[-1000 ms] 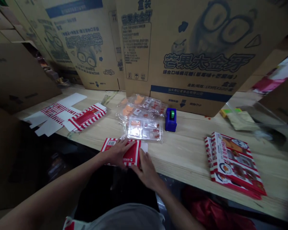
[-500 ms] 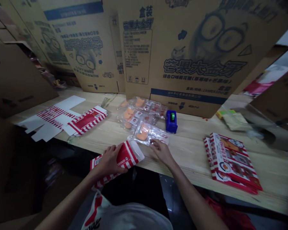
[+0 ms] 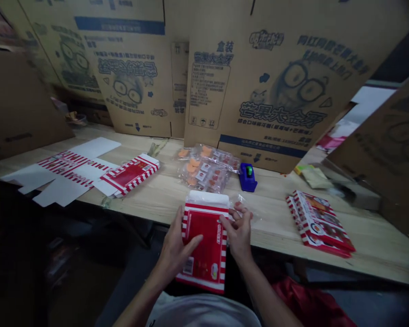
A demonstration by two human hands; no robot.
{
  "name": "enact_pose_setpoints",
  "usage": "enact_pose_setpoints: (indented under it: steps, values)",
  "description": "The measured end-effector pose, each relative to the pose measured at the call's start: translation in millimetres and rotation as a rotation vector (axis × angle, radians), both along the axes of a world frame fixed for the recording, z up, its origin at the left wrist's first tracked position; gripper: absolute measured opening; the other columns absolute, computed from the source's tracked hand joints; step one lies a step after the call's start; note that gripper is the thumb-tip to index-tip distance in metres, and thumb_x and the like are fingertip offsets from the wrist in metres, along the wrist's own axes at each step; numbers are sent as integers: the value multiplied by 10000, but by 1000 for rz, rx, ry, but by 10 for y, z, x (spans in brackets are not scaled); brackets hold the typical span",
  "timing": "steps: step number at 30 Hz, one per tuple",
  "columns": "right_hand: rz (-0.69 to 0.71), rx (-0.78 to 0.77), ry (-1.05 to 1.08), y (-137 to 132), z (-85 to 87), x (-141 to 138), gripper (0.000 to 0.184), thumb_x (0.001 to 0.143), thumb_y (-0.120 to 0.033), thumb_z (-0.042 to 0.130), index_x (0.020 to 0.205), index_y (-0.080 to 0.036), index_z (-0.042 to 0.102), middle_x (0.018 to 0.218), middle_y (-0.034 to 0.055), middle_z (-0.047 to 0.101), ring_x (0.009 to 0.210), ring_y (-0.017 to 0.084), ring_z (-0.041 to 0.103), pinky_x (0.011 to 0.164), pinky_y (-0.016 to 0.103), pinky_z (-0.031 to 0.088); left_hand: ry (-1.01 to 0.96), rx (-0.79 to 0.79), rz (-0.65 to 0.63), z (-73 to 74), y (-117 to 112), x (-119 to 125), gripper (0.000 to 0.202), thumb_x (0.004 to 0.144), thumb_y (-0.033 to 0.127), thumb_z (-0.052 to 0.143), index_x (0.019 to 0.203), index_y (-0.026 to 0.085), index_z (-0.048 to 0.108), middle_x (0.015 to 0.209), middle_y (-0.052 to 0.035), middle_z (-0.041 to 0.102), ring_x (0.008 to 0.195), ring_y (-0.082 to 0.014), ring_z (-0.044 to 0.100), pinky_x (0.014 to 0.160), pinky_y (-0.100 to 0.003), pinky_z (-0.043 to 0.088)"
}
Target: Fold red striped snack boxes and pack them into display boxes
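My left hand (image 3: 174, 245) is closed around the left side of a red carton with striped edges (image 3: 209, 227), thumb across its front. The carton stands tilted up at the table's front edge, its white end flap pointing away from me. At its right edge is my right hand (image 3: 240, 234), fingers curled over a clear plastic packet (image 3: 254, 210) and thumb against the carton. Part of that packet is hidden behind the carton and fingers. Beyond the carton lie several clear packets with orange pieces (image 3: 204, 170).
A blue tape dispenser (image 3: 248, 179) stands right of the packets. Striped printed boxes (image 3: 322, 225) are stacked at right. Another red carton (image 3: 131, 175) and a flat unfolded carton (image 3: 66, 170) lie at left. Large cardboard boxes (image 3: 139, 118) line the back.
The carton has swung from a slant at left to upright in front of me. My right hand has come against its right edge, and the nearest packet has shifted right, partly behind the carton.
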State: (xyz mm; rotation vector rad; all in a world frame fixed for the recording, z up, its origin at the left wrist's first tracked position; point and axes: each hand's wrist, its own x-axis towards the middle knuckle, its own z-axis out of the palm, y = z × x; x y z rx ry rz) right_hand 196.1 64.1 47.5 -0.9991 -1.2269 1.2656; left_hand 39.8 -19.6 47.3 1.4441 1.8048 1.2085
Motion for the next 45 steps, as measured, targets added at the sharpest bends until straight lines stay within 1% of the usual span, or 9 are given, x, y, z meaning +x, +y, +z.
enact_pose_setpoints:
  steps: [6, 11, 16, 19, 24, 27, 32, 38, 45]
  values:
    - [68, -41, -147, -171, -312, 556, 450, 833, -392, 643, 1242, -242, 534, 1269, 103, 629, 1126, 254, 624, 931, 419, 533, -443, 56, -298, -323, -47, 13, 738, 892, 419, 521, 1509, 217, 171, 1535, -124, 345, 1401, -278, 347, 1142, -456, 321]
    - [38, 87, -370, -288, -481, 713, 362, 851, -389, 598, 1171, -218, 607, 1203, 93, 654, 1115, 255, 607, 951, 414, 502, -642, -61, -454, -446, -53, 49, 724, 792, 468, 670, 1383, 228, 328, 1362, -132, 521, 1205, -281, 551, 1013, -433, 462]
    - [163, 274, -511, -244, -342, 742, 154, 902, -320, 525, 819, -215, 601, 832, 30, 616, 810, 179, 588, 772, 293, 486, -439, -24, -295, -327, 20, 87, 246, 839, 417, 621, 896, 192, 538, 906, -29, 596, 860, -177, 576, 793, -300, 482]
    - [158, 242, -438, -242, -215, 710, 228, 881, -318, 556, 685, -207, 520, 781, 14, 579, 754, 161, 561, 729, 276, 474, -414, 84, -208, -222, 89, 140, 278, 854, 364, 595, 670, 178, 501, 864, -30, 560, 842, -164, 539, 775, -280, 442]
    - [135, -30, -192, -267, -76, 636, 240, 820, -343, 640, 1016, -250, 539, 874, 10, 645, 755, 176, 627, 671, 275, 522, -668, 19, -128, -108, 153, 140, 259, 749, 311, 693, 900, 210, 509, 770, 34, 499, 680, -110, 502, 631, -220, 417]
    - [215, 38, -272, -263, -40, 631, 186, 848, -334, 609, 1005, -239, 638, 925, 40, 664, 882, 208, 637, 782, 321, 522, -584, -41, -250, -89, 172, 33, 353, 762, 330, 678, 1075, 221, 557, 809, 18, 506, 722, -124, 522, 644, -233, 426]
    - [305, 241, -376, -248, -2, 676, 141, 872, -305, 599, 897, -233, 718, 1003, 73, 673, 990, 223, 621, 884, 361, 488, -398, -6, -392, -88, 160, -137, 215, 793, 380, 679, 739, 174, 706, 881, -52, 574, 817, -166, 549, 719, -286, 438]
    - [356, 120, -422, -138, 81, 701, 93, 798, -272, 683, 862, -213, 716, 909, 46, 713, 883, 207, 655, 811, 327, 501, -278, -55, -421, 62, 180, -183, 202, 805, 350, 656, 821, 178, 761, 759, -52, 666, 715, -164, 599, 673, -287, 442]
    - [465, -39, -410, 65, 343, 631, 172, 734, -316, 701, 650, -172, 659, 636, -3, 651, 607, 143, 582, 584, 247, 442, -431, -230, -480, 293, 371, -241, 174, 734, 306, 698, 681, 142, 723, 632, -33, 671, 578, -130, 584, 576, -238, 437]
